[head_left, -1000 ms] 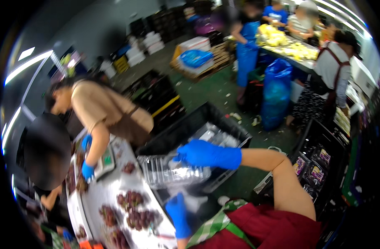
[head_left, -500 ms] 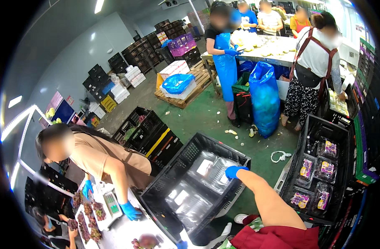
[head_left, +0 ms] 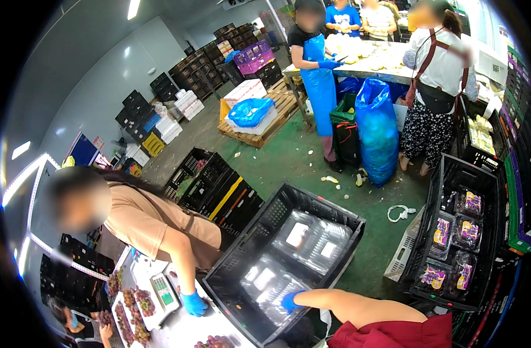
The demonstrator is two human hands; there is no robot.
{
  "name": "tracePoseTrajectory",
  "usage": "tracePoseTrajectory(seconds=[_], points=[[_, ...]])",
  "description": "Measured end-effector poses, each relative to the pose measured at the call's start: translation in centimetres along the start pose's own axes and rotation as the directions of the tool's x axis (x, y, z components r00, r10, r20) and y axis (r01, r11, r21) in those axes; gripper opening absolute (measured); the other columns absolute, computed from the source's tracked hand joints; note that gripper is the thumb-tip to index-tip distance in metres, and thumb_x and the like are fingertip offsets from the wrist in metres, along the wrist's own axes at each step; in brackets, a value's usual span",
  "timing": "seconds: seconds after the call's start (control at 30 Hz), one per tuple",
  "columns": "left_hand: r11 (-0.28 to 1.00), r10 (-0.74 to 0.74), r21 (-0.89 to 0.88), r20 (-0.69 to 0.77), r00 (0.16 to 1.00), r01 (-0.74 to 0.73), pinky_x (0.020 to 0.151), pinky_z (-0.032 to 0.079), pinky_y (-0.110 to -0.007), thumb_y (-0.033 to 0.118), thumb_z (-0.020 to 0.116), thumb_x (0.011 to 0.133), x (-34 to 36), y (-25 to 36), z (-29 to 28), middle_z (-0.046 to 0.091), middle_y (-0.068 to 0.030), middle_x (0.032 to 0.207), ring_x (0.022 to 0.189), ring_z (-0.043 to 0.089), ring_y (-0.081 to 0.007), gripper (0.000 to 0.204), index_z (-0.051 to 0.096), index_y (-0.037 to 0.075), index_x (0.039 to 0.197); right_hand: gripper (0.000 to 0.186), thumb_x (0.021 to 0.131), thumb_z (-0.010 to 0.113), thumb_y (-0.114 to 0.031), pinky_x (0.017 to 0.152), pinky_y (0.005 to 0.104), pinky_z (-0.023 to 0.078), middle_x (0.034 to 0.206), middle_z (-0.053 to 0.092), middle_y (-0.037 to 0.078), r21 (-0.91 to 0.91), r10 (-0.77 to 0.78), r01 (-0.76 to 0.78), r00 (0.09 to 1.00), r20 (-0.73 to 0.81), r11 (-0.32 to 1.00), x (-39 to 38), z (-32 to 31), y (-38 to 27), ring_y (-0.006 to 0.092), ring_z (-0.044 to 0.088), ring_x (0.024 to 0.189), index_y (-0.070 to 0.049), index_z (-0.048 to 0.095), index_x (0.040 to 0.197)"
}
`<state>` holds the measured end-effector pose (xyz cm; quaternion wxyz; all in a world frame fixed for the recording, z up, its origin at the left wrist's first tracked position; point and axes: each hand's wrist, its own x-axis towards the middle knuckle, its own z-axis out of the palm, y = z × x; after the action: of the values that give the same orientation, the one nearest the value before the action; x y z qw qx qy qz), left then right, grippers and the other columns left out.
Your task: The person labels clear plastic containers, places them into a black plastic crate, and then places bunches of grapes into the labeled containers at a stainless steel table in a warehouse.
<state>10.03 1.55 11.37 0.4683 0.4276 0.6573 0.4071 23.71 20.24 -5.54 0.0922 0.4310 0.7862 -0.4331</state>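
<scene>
My right hand (head_left: pixel 293 301), in a blue glove, reaches into a black plastic crate (head_left: pixel 236 246). It is at the near right edge of a clear plastic clamshell container (head_left: pixel 280 293); whether its fingers grip the edge I cannot make out. Another clear container (head_left: pixel 326 238) lies farther back in the crate, with pale patches showing on the plastic. My left hand is out of view. Dark red grapes (head_left: pixel 216 342) lie on the white table (head_left: pixel 216 325) at the bottom edge.
A co-worker in a tan shirt (head_left: pixel 146 217) leans over a scale (head_left: pixel 164 293) and grape trays at left. A black crate (head_left: pixel 419 272) with packed, labelled clamshells stands at right. Farther back are a blue bag (head_left: pixel 376 139), stacked crates (head_left: pixel 219 194) and people at a table.
My right hand has moved from the far right container toward me, to the near one. My left glove has left the bottom edge of view. The view has shifted slightly.
</scene>
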Motion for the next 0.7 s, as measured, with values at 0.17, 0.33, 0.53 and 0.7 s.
tracePoseTrajectory(seconds=[0.17,0.33,0.53,0.7], points=[[1.000,-0.022,0.003,0.042,0.999,0.022,0.054,0.038,-0.026,0.015,0.053,0.077,1.0,0.3,0.4,0.053,-0.0065,0.076,0.062,0.046,-0.0129,0.023,0.049,0.002,0.096,0.038,0.070,0.057,-0.030,0.079,0.0400,0.042,0.102,0.055,0.011,-0.080,0.012,-0.009,0.999,0.034,0.997,1.9,2.1,3.0,0.0292,0.052,0.093,-0.007,0.056,0.100],[0.999,-0.045,0.001,0.044,0.998,0.045,0.053,0.038,-0.025,0.015,0.053,0.077,1.2,0.3,0.1,0.052,-0.0060,0.074,0.061,0.045,-0.0124,0.022,0.049,0.002,0.094,0.035,0.069,0.058,-0.028,0.076,0.0397,0.043,0.100,0.056,0.011,-0.089,-0.048,0.049,0.999,0.014,0.995,2.9,2.4,3.7,0.0288,0.053,0.091,-0.007,0.058,0.097],[0.998,-0.057,0.002,0.054,0.997,0.057,0.051,0.037,-0.025,0.016,0.052,0.078,1.2,0.2,-0.1,0.052,-0.0055,0.072,0.059,0.044,-0.0118,0.020,0.049,0.003,0.093,0.030,0.069,0.057,-0.024,0.073,0.0392,0.044,0.097,0.058,0.011,-0.128,-0.110,0.099,0.991,-0.082,0.987,2.4,2.2,3.9,0.0286,0.055,0.088,-0.008,0.059,0.094],[0.999,-0.050,0.005,0.087,0.995,0.049,0.050,0.036,-0.025,0.017,0.052,0.079,1.1,0.4,0.2,0.051,-0.0051,0.071,0.057,0.043,-0.0114,0.019,0.050,0.003,0.092,0.014,0.064,0.056,-0.015,0.060,0.0397,0.045,0.074,0.060,0.012,-0.313,-0.210,0.106,0.923,-0.322,0.944,5.9,4.9,6.2,0.0325,0.057,0.069,-0.005,0.062,0.073]])
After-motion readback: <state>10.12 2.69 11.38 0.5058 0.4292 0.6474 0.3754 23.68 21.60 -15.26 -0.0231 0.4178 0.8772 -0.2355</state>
